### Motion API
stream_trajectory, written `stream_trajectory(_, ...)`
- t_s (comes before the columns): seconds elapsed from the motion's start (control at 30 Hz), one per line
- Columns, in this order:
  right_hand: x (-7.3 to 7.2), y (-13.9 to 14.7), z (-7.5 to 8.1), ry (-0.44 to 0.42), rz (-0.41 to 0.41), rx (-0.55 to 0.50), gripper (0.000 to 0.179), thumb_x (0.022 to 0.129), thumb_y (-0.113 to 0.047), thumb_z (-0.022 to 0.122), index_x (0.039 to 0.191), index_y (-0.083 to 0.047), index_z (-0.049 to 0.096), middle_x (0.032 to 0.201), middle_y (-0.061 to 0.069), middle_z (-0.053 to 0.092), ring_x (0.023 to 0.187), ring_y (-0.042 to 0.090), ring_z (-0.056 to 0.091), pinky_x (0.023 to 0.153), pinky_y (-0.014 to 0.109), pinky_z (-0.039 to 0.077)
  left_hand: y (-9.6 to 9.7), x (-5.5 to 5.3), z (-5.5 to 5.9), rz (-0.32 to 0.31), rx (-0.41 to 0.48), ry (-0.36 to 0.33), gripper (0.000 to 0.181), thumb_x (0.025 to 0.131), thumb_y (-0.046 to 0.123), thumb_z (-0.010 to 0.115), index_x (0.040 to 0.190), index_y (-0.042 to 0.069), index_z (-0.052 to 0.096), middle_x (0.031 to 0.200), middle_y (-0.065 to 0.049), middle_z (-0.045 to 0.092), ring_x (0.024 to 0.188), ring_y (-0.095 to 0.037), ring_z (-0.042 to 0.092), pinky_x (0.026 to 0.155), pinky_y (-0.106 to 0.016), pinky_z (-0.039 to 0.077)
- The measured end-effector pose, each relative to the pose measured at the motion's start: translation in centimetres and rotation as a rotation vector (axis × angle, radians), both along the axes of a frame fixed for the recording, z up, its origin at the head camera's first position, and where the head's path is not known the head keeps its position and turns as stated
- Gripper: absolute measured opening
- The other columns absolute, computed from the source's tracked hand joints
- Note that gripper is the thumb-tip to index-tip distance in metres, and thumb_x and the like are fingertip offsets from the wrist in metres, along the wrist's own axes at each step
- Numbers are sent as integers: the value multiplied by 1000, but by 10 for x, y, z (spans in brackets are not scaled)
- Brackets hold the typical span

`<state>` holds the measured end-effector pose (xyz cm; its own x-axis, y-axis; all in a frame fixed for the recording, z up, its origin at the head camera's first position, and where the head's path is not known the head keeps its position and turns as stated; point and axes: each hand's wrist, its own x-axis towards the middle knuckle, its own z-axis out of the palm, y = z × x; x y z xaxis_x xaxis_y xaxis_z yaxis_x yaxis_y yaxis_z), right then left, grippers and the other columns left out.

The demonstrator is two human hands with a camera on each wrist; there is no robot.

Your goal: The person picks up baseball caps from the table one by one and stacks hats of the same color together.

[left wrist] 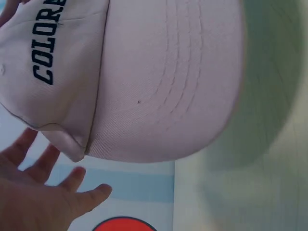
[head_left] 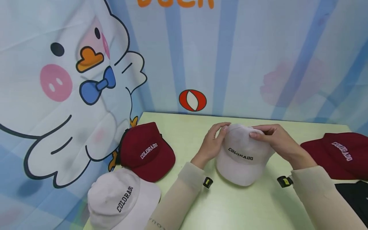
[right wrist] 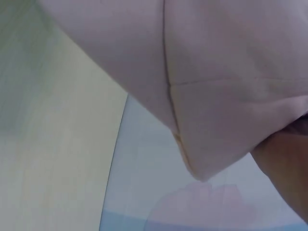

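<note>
Head cam: my R hand (head_left: 280, 142) pinches white cap (head_left: 242, 166) by crown, thumb in front; my L hand (head_left: 210, 143) touches its side, fingers loosely spread. It's btwn my hands, above bench (head_left: 227, 207). Red cap (head_left: 149, 164) & 2nd white cap (head_left: 107, 193) sit left of L hand.

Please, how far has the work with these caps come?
Seemingly done: the red cap and white cap lying together at left. In hand: another white cap, pinched by the right hand, with the left hand at its side. Probably remaining: setting that cap down, perhaps then the second red cap and black item at right.
</note>
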<state>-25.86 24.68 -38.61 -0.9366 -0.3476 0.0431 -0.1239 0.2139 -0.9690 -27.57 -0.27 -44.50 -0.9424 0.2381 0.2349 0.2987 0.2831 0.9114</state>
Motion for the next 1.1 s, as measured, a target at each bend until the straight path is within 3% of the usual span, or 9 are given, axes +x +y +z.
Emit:
stream_trajectory(0.13, -8, -17, -2, -18, 39, -16, 24, 99, -12, 70, 111, -29, 82, 105, -16, 78, 89, 8, 74, 76, 28, 60, -11, -2, 0, -20, -16, -4, 42, 111, 47, 41, 140, 26, 63, 140, 2, 59, 137, -19, 51, 116, -47, 43)
stream_trajectory(0.3, -17, -32, -6, -47, 36, -51, 24, 99, -13, 71, 107, -33, 81, 106, -16, 78, 91, 7, 74, 77, 27, 61, -22, -3, 3, -16, -27, 0, 43, 112, 44, 39, 128, 15, 67, 123, -3, 55, 118, -17, 47, 100, -39, 46)
stream_trajectory(0.57, -31, -57, -12, -101, -71, -54, 12, 94, -25, 78, 102, -34, 80, 99, -19, 77, 90, 4, 72, 77, 25, 59, -40, -10, 3, 21, 268, -87, 29, 111, 30, 45, 103, 5, 55, 100, -1, 55, 95, -13, 52, 85, -28, 43)
stream_trajectory(0.7, -37, -69, -16, -119, -137, -58, 23, 90, -32, 82, 113, -28, 79, 101, -23, 75, 94, 1, 69, 79, 21, 57, -50, -16, 1, 75, 295, -145, 28, 112, 35, 42, 99, 12, 51, 95, 1, 50, 95, -14, 50, 85, -30, 40)
stream_trajectory(0.87, -40, -81, -26, -122, -197, -70, 52, 91, -36, 82, 137, -17, 69, 118, -21, 68, 114, 2, 60, 96, 20, 51, -63, -25, -6, 138, 311, -204, 27, 112, 38, 41, 98, 17, 49, 95, 1, 48, 97, -15, 49, 87, -32, 38)
stream_trajectory(1.0, -39, -89, -37, -146, -210, -66, 63, 94, -38, 77, 150, -17, 57, 145, -4, 61, 139, 15, 51, 121, 37, 37, -73, -31, -11, 180, 322, -219, 27, 113, 36, 41, 95, 16, 46, 91, 0, 45, 93, -16, 47, 85, -32, 36)
stream_trajectory(1.1, -37, -94, -48, -177, -218, -63, 68, 97, -37, 73, 157, -18, 46, 163, 5, 45, 155, 23, 34, 129, 48, 22, -79, -36, -16, 206, 324, -222, 28, 113, 36, 41, 93, 17, 44, 89, 0, 42, 91, -17, 45, 84, -32, 35)
